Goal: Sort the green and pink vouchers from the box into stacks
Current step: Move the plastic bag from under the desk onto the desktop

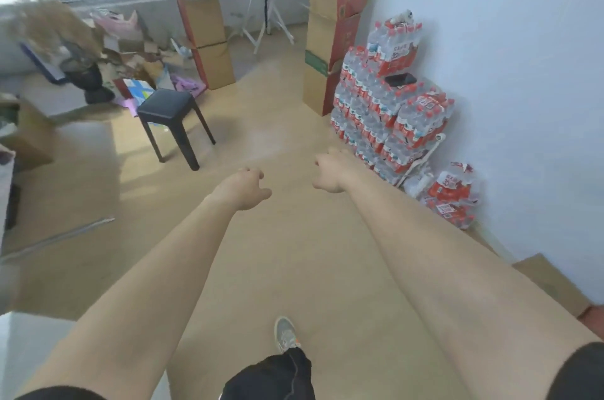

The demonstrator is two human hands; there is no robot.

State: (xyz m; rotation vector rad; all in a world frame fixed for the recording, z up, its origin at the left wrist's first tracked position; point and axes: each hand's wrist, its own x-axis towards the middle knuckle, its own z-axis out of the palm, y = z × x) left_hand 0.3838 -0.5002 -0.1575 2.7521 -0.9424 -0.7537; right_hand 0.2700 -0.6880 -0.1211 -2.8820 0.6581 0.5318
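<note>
Over tan floor (287, 125) near water packs (385, 105), left hand (243, 188), right hand (330, 170) reach, grips released.

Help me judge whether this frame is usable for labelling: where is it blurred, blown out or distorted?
Head view: the dried plant at left smears with motion blur; the top-left corner is blown out white; the wide lens bows the wall at right; the left hand and right hand are soft-edged but readable, both empty; the water bottle packs look sharpest.

Floor (294, 125) matt, smooth; stool (165, 105) beyond left hand (243, 187), leathery seat; packs (392, 98) right of right hand (330, 174), glossy plastic.
</note>
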